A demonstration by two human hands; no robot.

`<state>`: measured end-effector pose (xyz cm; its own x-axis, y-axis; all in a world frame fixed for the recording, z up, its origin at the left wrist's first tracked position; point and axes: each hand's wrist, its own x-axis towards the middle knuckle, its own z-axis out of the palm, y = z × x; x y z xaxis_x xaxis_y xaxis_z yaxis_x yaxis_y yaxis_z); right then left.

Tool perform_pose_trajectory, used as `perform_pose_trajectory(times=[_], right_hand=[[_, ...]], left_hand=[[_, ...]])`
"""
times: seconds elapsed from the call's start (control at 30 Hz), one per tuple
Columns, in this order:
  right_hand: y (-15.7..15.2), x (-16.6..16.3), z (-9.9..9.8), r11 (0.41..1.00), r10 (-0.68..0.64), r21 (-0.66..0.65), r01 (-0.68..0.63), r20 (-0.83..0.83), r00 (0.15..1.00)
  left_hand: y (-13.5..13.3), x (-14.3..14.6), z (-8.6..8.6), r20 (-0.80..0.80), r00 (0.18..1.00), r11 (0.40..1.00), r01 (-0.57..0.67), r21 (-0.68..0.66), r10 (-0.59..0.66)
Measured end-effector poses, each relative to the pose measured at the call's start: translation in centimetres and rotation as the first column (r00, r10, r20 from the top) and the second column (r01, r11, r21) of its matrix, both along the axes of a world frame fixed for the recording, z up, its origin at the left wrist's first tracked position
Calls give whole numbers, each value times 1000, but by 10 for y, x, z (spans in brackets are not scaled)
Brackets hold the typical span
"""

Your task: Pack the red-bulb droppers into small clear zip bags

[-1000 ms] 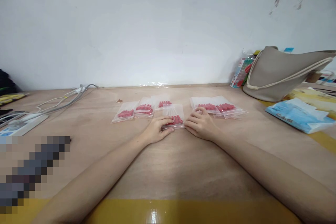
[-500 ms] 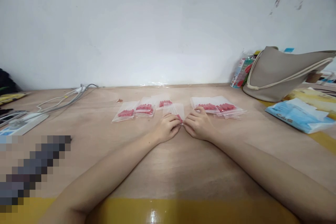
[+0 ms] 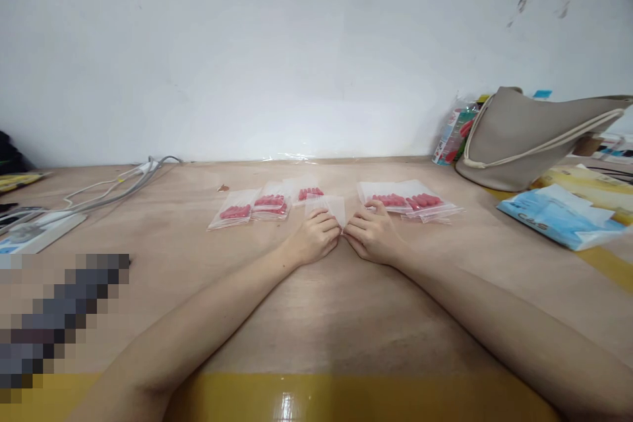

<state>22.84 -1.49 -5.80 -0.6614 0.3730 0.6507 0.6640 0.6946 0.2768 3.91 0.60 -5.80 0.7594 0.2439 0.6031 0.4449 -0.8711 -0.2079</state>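
Note:
A small clear zip bag (image 3: 335, 207) lies flat at the middle of the table, its near edge between my two hands. The fingers of my left hand (image 3: 316, 236) are closed on that edge from the left. My right hand (image 3: 372, 232) pinches it from the right, fingertips almost meeting the left ones. The bag's lower part is hidden behind my fingers. Beyond my left hand lie several zip bags of red pieces (image 3: 235, 212), some overlapping. Close past my right hand are more filled zip bags (image 3: 424, 200), partly stacked.
At the right stand a grey drawstring bag (image 3: 519, 138) and a clear plastic package (image 3: 452, 135), with a blue tissue pack (image 3: 554, 214) in front. Cables (image 3: 133, 184) and a white power strip (image 3: 49, 231) lie at the left. A blurred-out dark object (image 3: 64, 316) is nearer.
Both hands stay at the bag with only slight finger movement. A red piece seen between them earlier is now hidden. The whole view has shifted a little.

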Motion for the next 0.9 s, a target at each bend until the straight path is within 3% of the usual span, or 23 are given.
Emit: perform_pose_trajectory(times=[0.13, 0.37, 0.53, 0.67, 0.9], right_hand=[[-2, 6, 0, 1000, -3, -7, 3, -23, 1000], [-2, 12, -1, 1000, -13, -7, 13, -55, 998], [-3, 12, -1, 1000, -4, 0, 4, -65, 998], [-3, 12, 0, 1000, -28, -8, 28, -56, 998], [0, 6, -5, 983, 1, -183, -25, -131, 991]], left_hand=[[-2, -12, 3, 9, 1000, 996, -15, 85, 14], [-9, -48, 9, -9, 999, 995, -44, 94, 45], [-9, -52, 7, -24, 990, 983, -137, 120, 141], [-5, -53, 2, -36, 990, 986, -131, 101, 135], [-8, -56, 4, -7, 998, 998, -57, 37, 57]])
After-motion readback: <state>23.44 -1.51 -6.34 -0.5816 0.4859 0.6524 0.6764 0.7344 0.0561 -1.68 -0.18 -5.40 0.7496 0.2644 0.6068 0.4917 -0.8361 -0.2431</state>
